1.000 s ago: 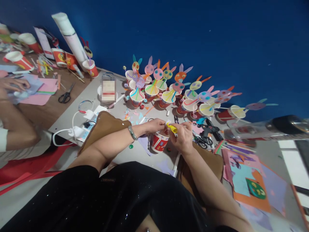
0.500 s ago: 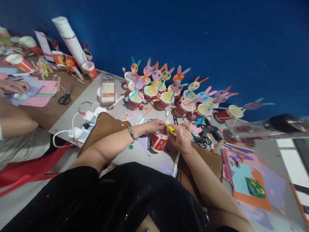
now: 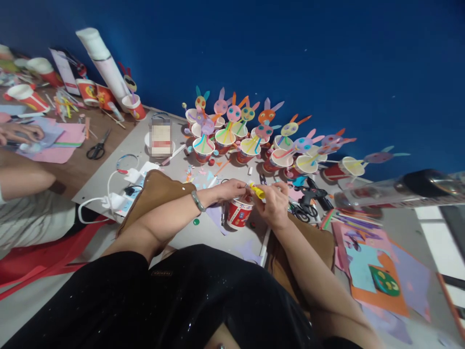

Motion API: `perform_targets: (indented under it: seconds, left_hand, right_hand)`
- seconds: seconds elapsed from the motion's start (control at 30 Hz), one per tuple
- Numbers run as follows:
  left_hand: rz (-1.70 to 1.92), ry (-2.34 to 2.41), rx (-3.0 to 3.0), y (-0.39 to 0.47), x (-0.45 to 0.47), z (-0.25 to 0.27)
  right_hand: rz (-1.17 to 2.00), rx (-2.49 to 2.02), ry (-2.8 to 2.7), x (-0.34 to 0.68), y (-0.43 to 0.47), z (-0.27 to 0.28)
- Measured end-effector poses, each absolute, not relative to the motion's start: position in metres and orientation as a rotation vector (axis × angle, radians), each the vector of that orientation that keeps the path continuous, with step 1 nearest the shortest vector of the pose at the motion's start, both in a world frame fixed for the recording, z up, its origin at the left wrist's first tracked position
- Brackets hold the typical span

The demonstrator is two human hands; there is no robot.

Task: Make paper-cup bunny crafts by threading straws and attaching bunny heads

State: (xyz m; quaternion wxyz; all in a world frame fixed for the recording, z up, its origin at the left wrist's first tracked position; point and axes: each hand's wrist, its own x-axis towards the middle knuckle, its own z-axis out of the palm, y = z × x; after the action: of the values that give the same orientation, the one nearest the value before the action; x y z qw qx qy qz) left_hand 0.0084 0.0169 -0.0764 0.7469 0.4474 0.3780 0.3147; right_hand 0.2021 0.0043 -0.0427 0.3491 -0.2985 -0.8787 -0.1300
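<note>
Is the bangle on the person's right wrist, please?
No, the bangle circles the wrist of the left hand, while the right hand, holding the yellow object, has a bare wrist.

On my left, black scissors [image 3: 97,149] lie on the brown tabletop [image 3: 82,166]; a white bottle [image 3: 103,63] stands near the blue wall [image 3: 232,39]. On my right: a dark-capped transparent bottle [image 3: 385,191]

A craft room, by the look of it — grey table [image 3: 125,143] against a blue wall [image 3: 232,43], cups [image 3: 203,157] crowded along the back with rabbit-eared faces [image 3: 233,113] poking up. Scissors [image 3: 99,145], coloured sheets [image 3: 363,271] and scraps [image 3: 219,163] lie about — and the adjoining brown table [image 3: 78,167] holds more cups and paper.
</note>
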Motion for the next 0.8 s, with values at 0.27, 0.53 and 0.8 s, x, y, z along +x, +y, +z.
perform_targets:
  seconds: [0.27, 0.53, 0.8]
  left_hand:
    - [0.691, 0.881, 1.010, 0.015, 0.005, -0.066]
    - [0.635, 0.844, 0.979, 0.014, 0.002, -0.056]
    - [0.666, 0.886, 0.983, 0.014, 0.003, -0.057]
  right_hand:
    - [-0.353, -0.815, -2.268, 0.203, -0.001, -0.042]
    - [-0.319, -0.980, -2.188, 0.202, 0.009, -0.043]
    - [-0.228, -0.877, -2.353, 0.199, -0.001, -0.045]
